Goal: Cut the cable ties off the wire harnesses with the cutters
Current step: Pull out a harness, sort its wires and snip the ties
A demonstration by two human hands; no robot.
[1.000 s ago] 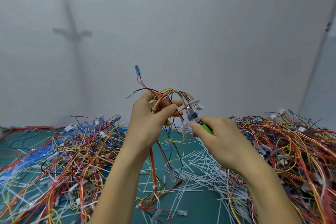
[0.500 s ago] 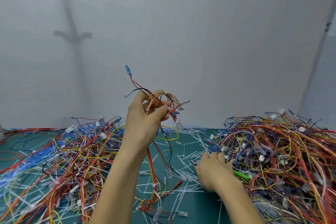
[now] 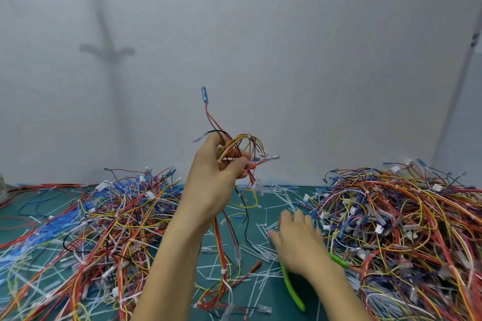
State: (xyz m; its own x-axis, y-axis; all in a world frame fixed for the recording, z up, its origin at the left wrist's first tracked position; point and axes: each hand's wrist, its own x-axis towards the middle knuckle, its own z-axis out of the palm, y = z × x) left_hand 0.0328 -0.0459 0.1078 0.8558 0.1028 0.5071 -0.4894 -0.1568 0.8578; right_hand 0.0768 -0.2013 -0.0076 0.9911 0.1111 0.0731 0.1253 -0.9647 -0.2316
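The cutters point(image 3: 291, 285) lie flat on the green bench point(image 3: 276, 294), closest to the person. They have bright green handles that stick out from under the right hand point(image 3: 300, 240). That hand is low, right over the cutters, with its fingers spread apart and holding nothing. It looks blurry, so I cannot tell if it touches the cutters.

All around the cutters there are many little white cut ties point(image 3: 281, 195) on the bench.

Up and to the left of the cutters is the left hand point(image 3: 216, 185). It is lifted high above the bench. Its fingers and thumb are curled tight around a wire harness point(image 3: 242, 148). The harness has red, yellow and black wires bent in a loop above the hand. One red wire stands up with a blue plug point(image 3: 204, 92) on top. More of its wires hang down to the bench, just left of the cutters.

Far left of the cutters there is a big messy pile of wires point(image 3: 109, 216). Just right of the cutters there is another big wire heap point(image 3: 404, 216).

Far behind the cutters stands a plain grey wall point(image 3: 313, 60).
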